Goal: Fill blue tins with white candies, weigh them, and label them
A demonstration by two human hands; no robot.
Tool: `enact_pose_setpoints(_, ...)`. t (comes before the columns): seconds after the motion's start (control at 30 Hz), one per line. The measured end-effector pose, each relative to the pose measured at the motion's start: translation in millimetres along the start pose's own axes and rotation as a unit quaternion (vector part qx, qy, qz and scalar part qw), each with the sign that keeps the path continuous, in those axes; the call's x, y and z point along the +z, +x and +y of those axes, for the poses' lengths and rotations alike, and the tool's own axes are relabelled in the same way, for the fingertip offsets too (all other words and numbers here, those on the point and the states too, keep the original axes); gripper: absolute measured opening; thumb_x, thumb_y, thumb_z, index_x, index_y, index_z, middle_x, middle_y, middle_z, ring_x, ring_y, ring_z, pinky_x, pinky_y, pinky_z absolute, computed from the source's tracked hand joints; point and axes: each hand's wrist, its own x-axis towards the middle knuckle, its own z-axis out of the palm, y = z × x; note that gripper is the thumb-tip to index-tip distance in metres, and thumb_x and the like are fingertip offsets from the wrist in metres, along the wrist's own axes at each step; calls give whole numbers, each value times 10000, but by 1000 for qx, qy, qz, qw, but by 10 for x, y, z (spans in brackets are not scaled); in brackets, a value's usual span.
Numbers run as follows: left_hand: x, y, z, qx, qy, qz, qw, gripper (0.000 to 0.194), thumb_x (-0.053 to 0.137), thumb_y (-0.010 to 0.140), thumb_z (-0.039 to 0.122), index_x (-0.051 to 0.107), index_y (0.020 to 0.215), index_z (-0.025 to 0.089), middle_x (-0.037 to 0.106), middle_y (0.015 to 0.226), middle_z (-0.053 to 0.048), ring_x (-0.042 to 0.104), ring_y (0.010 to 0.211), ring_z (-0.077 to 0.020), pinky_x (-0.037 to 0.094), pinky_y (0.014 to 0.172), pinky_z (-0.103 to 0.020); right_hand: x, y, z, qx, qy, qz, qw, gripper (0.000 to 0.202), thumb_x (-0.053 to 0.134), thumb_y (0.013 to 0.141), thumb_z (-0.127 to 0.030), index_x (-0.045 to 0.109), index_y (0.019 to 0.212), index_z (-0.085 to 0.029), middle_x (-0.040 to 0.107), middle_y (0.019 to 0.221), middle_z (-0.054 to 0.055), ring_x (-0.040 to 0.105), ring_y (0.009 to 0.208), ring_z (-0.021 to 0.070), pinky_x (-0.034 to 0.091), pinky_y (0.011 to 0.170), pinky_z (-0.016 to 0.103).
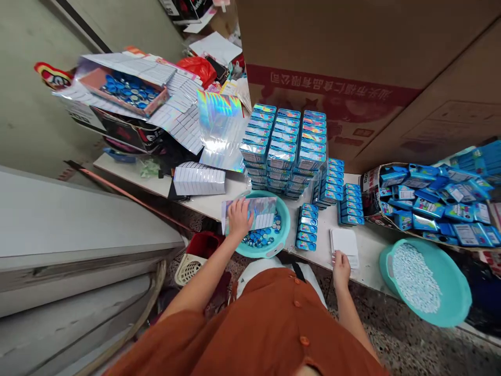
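Observation:
My left hand (239, 216) is closed on a shiny sheet of labels (263, 213), its fingers lying across the left part. The sheet is above a teal basin (285, 222) of loose blue and silver caps (263, 239) and covers part of them. At the table's front edge, my right hand (341, 266) pinches the near edge of a white card on a small stack of white cards (344, 243). Between the hands stands a row of small blue boxes (307, 227). What lies under my left palm is hidden.
Tall wrapped stacks of blue boxes (282, 138) stand behind the basin. A carton (370, 193) of blue boxes and a teal basin (464, 292) of small white pieces are at right. Label sheets and a cap-filled pink box (88, 81) are at left, large cardboard cartons (332, 47) behind.

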Motion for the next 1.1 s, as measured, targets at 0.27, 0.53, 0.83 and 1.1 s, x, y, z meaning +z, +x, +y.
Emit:
enact_pose_setpoints(0.27,-385,455,-65,-15,7,-269,963,275,567,778,344,694,918,144,706,886,-129,632,910,-298,428,839,-380,289,-369,-647,-38,77,-44,995,444,535,751,-581,634,876,-166,683,882,83,618,823,207,478,766,320)
enact_pose_setpoints(0.53,-1220,-278,406,-131,-534,-80,831,413,616,765,456,605,1055,162,689,915,-41,635,809,-171,499,748,-282,553,-965,-1520,-153,117,-252,948,427,543,806,-512,646,1073,-196,657,1101,72,597,969,208,457,856,326)
enact_pose_setpoints(0.83,-869,-806,640,-155,-570,-64,804,306,565,804,461,551,960,198,640,940,-56,611,908,-181,493,856,-324,604,-1062,-2001,-152,170,-311,923,309,627,762,-471,625,820,-168,637,736,-10,550,669,129,426,640,242)
enact_pose_setpoints(1.1,-1348,-392,361,18,-196,190,962,799,702,713,461,326,1364,190,360,1411,-175,344,1308,-317,298,1081,-474,324,-1034,-2083,-253,23,-349,902,203,553,832,-363,639,822,-180,716,824,30,633,750,176,451,689,278)
